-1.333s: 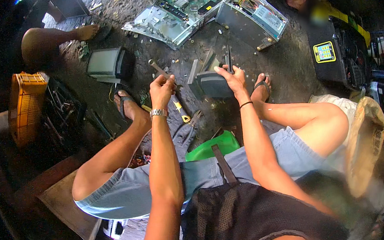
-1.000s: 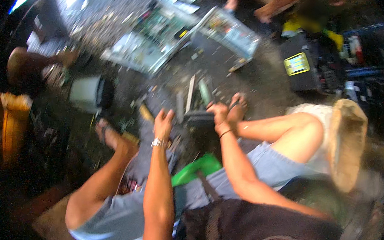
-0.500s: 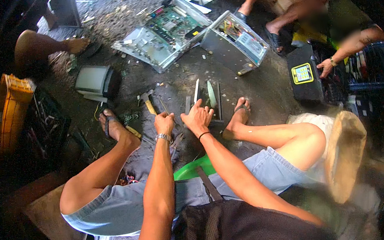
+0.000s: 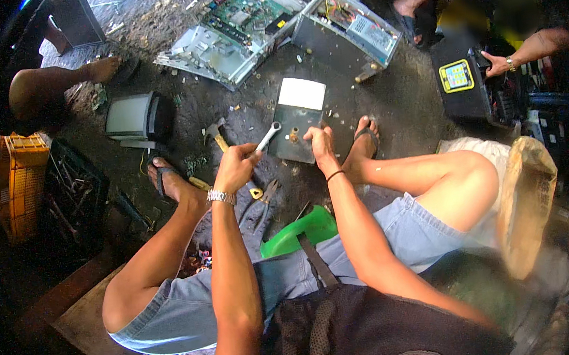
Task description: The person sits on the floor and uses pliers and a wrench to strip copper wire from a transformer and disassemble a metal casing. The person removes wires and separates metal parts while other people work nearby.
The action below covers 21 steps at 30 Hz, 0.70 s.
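Fingers (image 4: 245, 155) of the left hand (image 4: 237, 168) are curled tight round a wrench (image 4: 267, 138), whose head now points at the dark metal panel (image 4: 296, 125) on the floor; half a second ago that hand held nothing visible. The right hand (image 4: 323, 148) has come down onto the panel's near edge, its fingers folded over the rim, so the panel looks steadied for work. Just left lie a hammer (image 4: 215, 135) and pliers (image 4: 267, 194). Farther off sit a small monitor (image 4: 135, 116) and two opened computer cases (image 4: 345, 28).

The grey metal panel (image 4: 300, 122) now lies flat — earlier upright — and the left hand (image 4: 237, 168) grips a wrench (image 4: 268, 138).
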Each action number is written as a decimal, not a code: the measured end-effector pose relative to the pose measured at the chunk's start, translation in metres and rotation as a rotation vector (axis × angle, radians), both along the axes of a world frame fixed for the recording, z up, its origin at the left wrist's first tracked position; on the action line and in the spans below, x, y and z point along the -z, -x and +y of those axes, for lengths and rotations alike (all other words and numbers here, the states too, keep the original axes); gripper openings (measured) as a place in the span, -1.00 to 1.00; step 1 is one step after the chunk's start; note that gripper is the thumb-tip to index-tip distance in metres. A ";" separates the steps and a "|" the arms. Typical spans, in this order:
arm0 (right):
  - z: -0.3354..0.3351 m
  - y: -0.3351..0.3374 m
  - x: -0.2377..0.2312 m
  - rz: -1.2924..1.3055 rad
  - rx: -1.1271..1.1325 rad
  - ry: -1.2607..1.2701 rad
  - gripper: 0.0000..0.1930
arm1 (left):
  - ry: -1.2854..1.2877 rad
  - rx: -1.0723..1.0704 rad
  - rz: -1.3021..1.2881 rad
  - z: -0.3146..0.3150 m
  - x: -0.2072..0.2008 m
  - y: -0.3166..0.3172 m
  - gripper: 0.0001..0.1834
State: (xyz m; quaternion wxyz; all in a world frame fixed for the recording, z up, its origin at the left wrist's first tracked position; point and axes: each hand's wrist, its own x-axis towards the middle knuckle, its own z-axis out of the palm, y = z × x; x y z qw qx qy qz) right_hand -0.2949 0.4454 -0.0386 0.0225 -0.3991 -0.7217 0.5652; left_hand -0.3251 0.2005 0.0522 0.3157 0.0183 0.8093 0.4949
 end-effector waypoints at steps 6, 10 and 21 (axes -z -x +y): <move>0.007 -0.005 -0.004 0.114 0.038 0.158 -0.72 | 0.152 0.088 0.163 0.015 0.005 -0.005 -0.69; -0.001 -0.003 -0.016 0.150 0.009 0.130 -0.77 | 0.134 0.088 0.208 0.030 -0.004 -0.006 -0.79; 0.006 -0.009 -0.016 0.205 -0.175 0.158 -0.61 | 0.296 0.140 0.317 0.036 0.004 0.001 -0.72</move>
